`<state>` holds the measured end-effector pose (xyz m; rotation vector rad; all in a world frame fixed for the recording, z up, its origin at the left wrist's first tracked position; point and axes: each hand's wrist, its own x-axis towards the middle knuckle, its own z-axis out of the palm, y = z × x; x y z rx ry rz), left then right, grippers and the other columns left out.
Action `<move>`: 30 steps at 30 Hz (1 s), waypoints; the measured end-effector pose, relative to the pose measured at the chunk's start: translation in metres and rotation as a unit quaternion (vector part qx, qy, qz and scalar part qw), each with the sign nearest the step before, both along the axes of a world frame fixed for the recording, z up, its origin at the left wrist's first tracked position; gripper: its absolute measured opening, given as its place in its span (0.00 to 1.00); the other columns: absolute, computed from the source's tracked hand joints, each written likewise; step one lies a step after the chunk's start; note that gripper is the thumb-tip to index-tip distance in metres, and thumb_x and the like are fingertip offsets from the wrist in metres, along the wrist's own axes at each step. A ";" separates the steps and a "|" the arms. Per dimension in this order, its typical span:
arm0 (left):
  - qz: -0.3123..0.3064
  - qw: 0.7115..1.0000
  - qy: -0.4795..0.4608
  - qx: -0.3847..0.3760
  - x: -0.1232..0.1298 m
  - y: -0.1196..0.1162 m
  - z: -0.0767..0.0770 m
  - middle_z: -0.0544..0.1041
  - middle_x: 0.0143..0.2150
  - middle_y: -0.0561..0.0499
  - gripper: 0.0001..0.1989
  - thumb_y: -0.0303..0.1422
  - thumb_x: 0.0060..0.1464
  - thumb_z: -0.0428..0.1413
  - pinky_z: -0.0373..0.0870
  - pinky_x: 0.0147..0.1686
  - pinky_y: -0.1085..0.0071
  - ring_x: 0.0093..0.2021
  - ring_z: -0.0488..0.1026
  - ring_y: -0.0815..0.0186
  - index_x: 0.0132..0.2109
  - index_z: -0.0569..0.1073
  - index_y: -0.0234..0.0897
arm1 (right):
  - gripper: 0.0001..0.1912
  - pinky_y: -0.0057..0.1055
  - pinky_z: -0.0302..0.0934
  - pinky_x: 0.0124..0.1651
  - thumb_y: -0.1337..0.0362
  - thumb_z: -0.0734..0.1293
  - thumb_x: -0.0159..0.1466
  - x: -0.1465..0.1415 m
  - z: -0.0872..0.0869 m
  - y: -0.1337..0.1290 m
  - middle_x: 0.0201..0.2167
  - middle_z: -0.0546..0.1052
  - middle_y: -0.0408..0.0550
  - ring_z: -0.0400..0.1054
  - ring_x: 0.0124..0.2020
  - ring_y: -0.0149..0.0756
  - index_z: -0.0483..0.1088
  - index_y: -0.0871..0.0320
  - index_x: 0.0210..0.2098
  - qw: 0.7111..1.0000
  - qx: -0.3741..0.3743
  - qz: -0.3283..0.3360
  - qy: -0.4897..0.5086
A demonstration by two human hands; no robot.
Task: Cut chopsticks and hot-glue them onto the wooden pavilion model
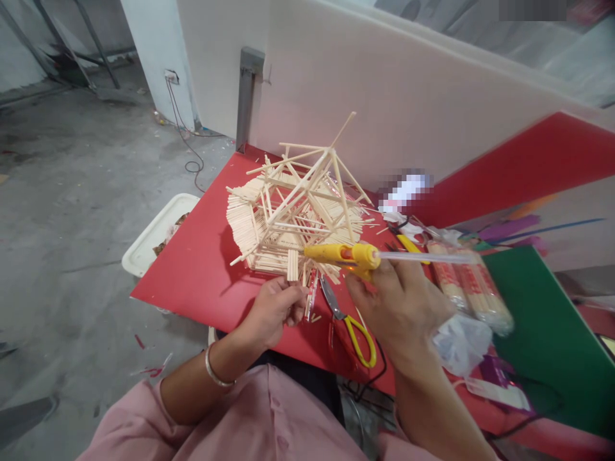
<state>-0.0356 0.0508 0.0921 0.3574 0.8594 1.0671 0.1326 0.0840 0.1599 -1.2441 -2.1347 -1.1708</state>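
Note:
My right hand [401, 310] is wrapped round a yellow hot glue gun [346, 256], with a clear glue stick [423, 257] jutting from its back. The gun's nozzle points left, close to a small flat bundle of wooden sticks [293, 266]. My left hand [276, 308] pinches that bundle upright between thumb and fingers. Just beyond both hands stands a framework of pale wooden sticks [307, 186] on a base of sticks laid side by side. Scissors with yellow handles [358, 339] lie between my hands, their blades partly open.
The red board [192, 275] covers the table. To the right are wrapped packs of sticks [480, 288], a crumpled plastic bag [462, 342] and a green board [552, 346]. A white panel [384, 96] rises behind. A pale tub [154, 237] stands at the left.

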 end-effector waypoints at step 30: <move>0.000 1.000 0.005 0.011 0.000 -0.001 -0.009 0.66 0.14 0.57 0.14 0.37 0.43 0.63 0.48 0.14 0.78 0.13 0.58 0.77 0.21 0.67 0.35 | 0.12 0.28 0.44 0.24 0.61 0.69 0.58 -0.001 0.000 0.003 0.24 0.69 0.41 0.56 0.21 0.28 0.70 0.57 0.40 0.999 0.025 0.029 0.011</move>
